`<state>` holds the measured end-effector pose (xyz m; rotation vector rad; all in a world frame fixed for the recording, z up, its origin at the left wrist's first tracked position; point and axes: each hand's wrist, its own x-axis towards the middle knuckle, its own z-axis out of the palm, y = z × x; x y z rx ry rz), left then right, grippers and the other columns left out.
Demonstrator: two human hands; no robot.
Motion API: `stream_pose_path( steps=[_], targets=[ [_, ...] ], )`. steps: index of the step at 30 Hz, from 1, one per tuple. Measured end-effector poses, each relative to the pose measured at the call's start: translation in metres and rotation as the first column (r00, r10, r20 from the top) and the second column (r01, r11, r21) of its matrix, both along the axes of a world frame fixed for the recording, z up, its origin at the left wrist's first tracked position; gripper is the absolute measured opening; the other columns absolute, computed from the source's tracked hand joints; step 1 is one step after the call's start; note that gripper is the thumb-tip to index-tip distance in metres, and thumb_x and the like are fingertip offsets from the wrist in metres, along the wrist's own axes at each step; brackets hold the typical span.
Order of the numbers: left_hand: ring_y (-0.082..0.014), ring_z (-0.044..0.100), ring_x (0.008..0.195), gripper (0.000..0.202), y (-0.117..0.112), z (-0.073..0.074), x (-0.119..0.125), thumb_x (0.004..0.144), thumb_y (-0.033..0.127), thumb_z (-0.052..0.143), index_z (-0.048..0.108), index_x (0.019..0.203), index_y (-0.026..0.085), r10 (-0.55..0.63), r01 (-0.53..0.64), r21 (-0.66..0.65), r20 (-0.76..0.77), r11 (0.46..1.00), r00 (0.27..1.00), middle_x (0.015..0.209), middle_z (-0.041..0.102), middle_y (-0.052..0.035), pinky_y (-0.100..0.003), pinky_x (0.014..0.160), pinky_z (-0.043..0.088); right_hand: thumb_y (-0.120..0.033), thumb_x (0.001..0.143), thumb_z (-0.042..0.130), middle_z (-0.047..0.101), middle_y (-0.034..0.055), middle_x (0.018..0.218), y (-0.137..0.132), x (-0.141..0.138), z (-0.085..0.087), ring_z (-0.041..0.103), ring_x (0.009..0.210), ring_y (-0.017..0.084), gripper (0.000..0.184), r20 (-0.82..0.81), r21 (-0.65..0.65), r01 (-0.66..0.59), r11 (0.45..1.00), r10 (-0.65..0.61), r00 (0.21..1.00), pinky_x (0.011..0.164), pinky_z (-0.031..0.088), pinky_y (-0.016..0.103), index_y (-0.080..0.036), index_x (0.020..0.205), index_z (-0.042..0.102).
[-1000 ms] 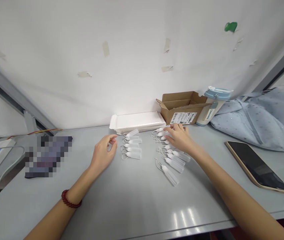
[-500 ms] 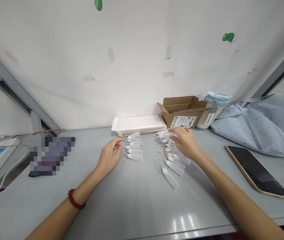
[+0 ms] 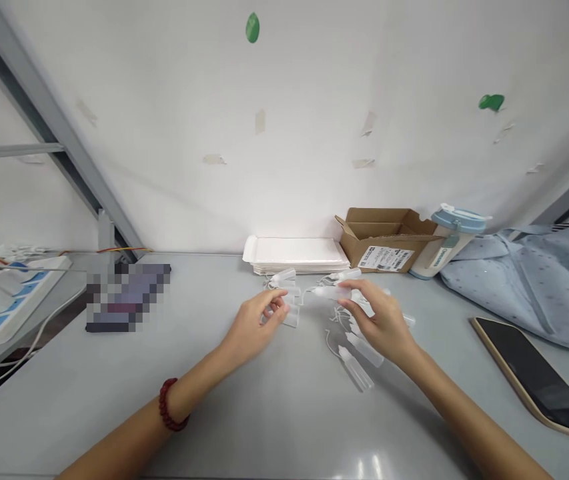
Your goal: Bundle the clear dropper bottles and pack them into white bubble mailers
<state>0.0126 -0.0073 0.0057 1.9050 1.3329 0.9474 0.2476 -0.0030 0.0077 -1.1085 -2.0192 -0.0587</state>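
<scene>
Several small clear plastic dropper bottles with white tips lie on the grey table (image 3: 264,413) in two groups. My right hand (image 3: 381,323) has lifted one bottle (image 3: 331,292) just above the table, pinched between thumb and fingers, over the right group (image 3: 357,360). My left hand (image 3: 254,327) hovers at the left group (image 3: 284,283), fingers curled with the tips close together; whether it holds anything is hidden. A red bead bracelet (image 3: 169,407) is on my left wrist.
A stack of white trays (image 3: 297,255) lies against the wall, with an open cardboard box (image 3: 384,237) and a blue-lidded cup (image 3: 447,243) to its right. A pale blue cloth bag (image 3: 529,287) and a tablet (image 3: 539,383) lie at right. A power strip (image 3: 9,293) sits far left.
My right hand picked one bottle out of the right group and lifted it toward the middle. My left hand moved right over the left group. The view shifted left.
</scene>
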Motion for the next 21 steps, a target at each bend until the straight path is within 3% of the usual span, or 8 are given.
stream_pose_path(
  steps=[6,11,14,21],
  targets=[
    [-0.0143,0.054,0.074,0.022,-0.008,0.008,0.002,0.084,0.03,0.047,0.065,0.082,0.018,-0.122,0.125,-0.06,0.05,0.99,0.991,0.082,0.065,-0.0017,-0.023,0.061,0.038,-0.024,0.088,0.049,0.066,0.0039,0.087,-0.011,-0.014,0.0,0.061,0.08,0.019,0.014,-0.031,-0.015,-0.074,0.997,0.073,0.997,0.071,0.047,0.033,-0.022,0.1,0.053],
    [-0.012,0.049,0.065,0.022,-0.007,0.012,-0.002,0.081,0.034,0.054,0.063,0.071,0.016,-0.066,0.131,-0.224,0.275,0.966,0.959,0.067,0.058,0.0006,-0.023,0.062,0.037,-0.029,0.087,0.05,0.067,0.004,0.091,-0.014,-0.016,0.002,0.062,0.082,0.019,0.016,-0.124,-0.152,-0.07,0.986,0.051,0.991,0.07,0.049,0.031,-0.022,0.1,0.056],
    [-0.0099,0.045,0.06,0.023,-0.004,0.011,-0.004,0.078,0.036,0.059,0.063,0.069,0.015,-0.009,0.147,-0.312,0.403,0.938,0.915,0.064,0.055,0.0013,-0.023,0.061,0.037,-0.032,0.086,0.051,0.067,0.0037,0.094,-0.016,-0.016,0.003,0.062,0.085,0.018,0.018,-0.192,-0.234,-0.083,0.969,0.037,0.981,0.069,0.049,0.028,-0.022,0.1,0.057],
    [-0.0108,0.049,0.068,0.024,-0.004,0.009,-0.004,0.079,0.037,0.061,0.067,0.072,0.014,-0.023,0.31,-0.379,0.602,0.872,0.798,0.079,0.06,-0.0038,-0.023,0.06,0.037,-0.034,0.085,0.053,0.068,0.0029,0.094,-0.02,-0.016,0.007,0.063,0.087,0.019,0.019,-0.224,-0.299,-0.096,0.949,0.028,0.974,0.069,0.05,0.027,-0.022,0.098,0.06]
  ],
)
